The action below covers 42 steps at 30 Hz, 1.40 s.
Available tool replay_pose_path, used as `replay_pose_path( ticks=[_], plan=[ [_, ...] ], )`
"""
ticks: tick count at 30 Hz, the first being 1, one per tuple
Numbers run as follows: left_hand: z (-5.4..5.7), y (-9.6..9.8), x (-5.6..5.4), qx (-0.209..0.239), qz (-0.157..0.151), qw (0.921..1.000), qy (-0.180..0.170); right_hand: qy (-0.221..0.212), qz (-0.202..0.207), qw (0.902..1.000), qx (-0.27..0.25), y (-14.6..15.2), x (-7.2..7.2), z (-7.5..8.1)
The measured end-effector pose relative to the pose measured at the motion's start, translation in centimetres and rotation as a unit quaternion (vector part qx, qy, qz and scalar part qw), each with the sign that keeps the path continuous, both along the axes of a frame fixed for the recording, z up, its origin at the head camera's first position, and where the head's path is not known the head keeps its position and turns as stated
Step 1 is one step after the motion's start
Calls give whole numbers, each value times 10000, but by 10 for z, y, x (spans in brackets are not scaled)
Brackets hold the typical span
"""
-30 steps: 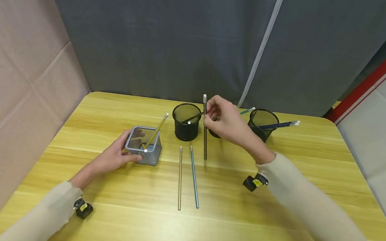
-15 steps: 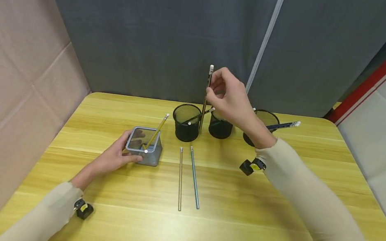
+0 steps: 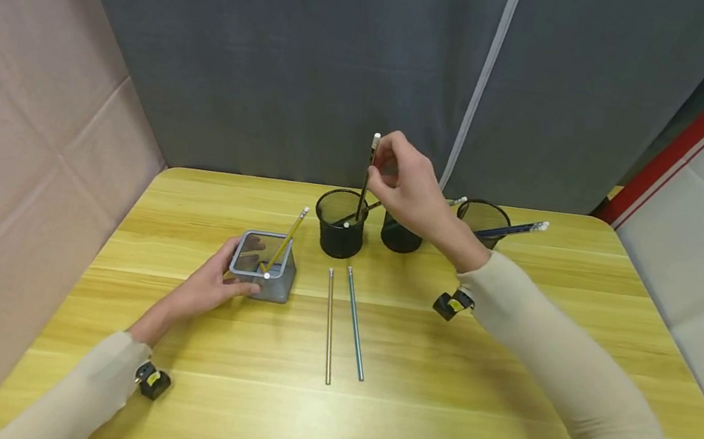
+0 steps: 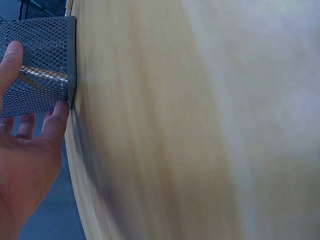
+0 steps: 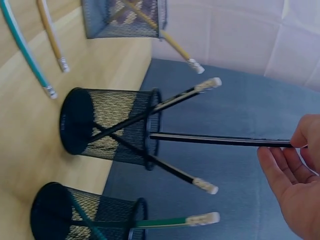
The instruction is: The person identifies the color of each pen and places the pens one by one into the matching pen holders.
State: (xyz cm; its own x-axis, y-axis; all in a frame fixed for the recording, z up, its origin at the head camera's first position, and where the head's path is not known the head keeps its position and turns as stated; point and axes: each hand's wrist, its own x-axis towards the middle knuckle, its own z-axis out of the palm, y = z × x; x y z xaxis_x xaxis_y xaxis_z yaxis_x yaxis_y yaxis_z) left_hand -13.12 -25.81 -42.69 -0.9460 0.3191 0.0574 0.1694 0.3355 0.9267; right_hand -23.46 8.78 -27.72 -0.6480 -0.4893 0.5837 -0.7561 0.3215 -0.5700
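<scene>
My right hand (image 3: 406,188) pinches a black pencil (image 5: 220,140) near its white eraser end. The pencil stands nearly upright, its lower end at the mouth of the left round black mesh cup (image 3: 339,242). Two other black pencils (image 5: 172,100) lean crosswise in that cup. My left hand (image 3: 205,287) holds a grey square mesh pencil holder (image 3: 276,287), thumb on the near side and fingers on the far side. Yellow pencils (image 3: 286,238) lean inside it. In the left wrist view, fingertips touch the holder's wall (image 4: 42,40).
A gold pencil (image 3: 330,326) and a teal pencil (image 3: 355,322) lie on the wooden table (image 3: 267,419). Right of the left cup stand a black cup (image 3: 400,240) with green pencils and another (image 3: 485,217) with dark blue pencils. A grey curtain (image 3: 278,72) hangs behind.
My right hand has lifted the black pencil, carried it left and lowered it slightly over the left round cup. My left hand and the square holder have stayed in place.
</scene>
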Motion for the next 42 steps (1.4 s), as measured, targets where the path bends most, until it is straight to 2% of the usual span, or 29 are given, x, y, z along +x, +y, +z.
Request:
replay_pose_path(
  ticks=[9, 14, 21, 27, 42],
  plan=[
    [-1, 1, 0, 15, -21, 10000, 34, 103, 187, 9996, 188, -4, -1, -20],
    [-1, 2, 0, -23, -4, 10000, 8, 67, 215, 9993, 307, -4, 1, -25],
    [0, 2, 0, -35, -10, 10000, 1, -147, 529, 9984, 146, 5, 3, -18],
    [1, 1, 0, -97, -19, 10000, 3, -315, 542, 9980, 56, 13, 6, -13],
    [3, -1, 1, -38, -15, 10000, -37, -667, 804, 9944, 170, 30, 24, -20]
  ],
)
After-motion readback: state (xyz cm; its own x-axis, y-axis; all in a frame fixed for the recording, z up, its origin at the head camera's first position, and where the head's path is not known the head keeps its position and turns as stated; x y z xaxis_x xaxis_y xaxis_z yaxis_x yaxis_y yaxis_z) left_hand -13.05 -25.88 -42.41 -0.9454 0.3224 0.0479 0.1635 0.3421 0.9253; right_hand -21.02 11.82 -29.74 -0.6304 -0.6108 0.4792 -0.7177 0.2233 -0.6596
